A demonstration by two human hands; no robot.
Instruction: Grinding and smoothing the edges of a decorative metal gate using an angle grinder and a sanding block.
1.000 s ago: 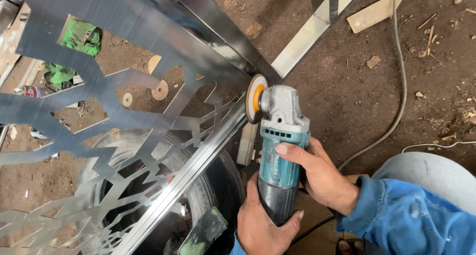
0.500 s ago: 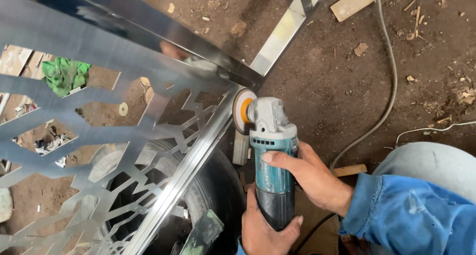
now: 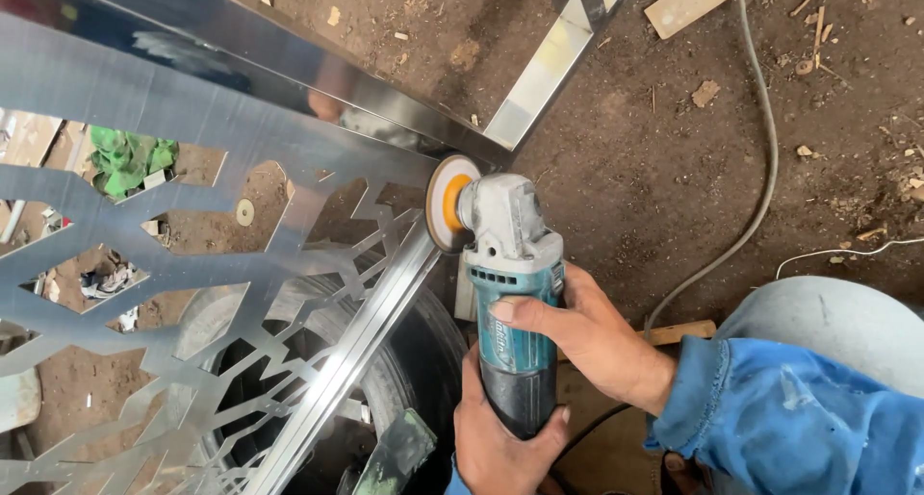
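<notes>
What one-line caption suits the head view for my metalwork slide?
Both hands, left hand and right hand, grip a teal angle grinder, its disc at a cut-out steel panel.

Right hand (image 3: 589, 346) at lower centre of frame, fingers curled shut around tool body, thumb (image 3: 525, 307) lying along top. Right forearm enters from lower right, blue sleeve (image 3: 770, 418) pushed to wrist. Left hand (image 3: 505, 437) below it at bottom edge, palm wrapped closed round rear of same grip, wrist cut off by frame.
</notes>
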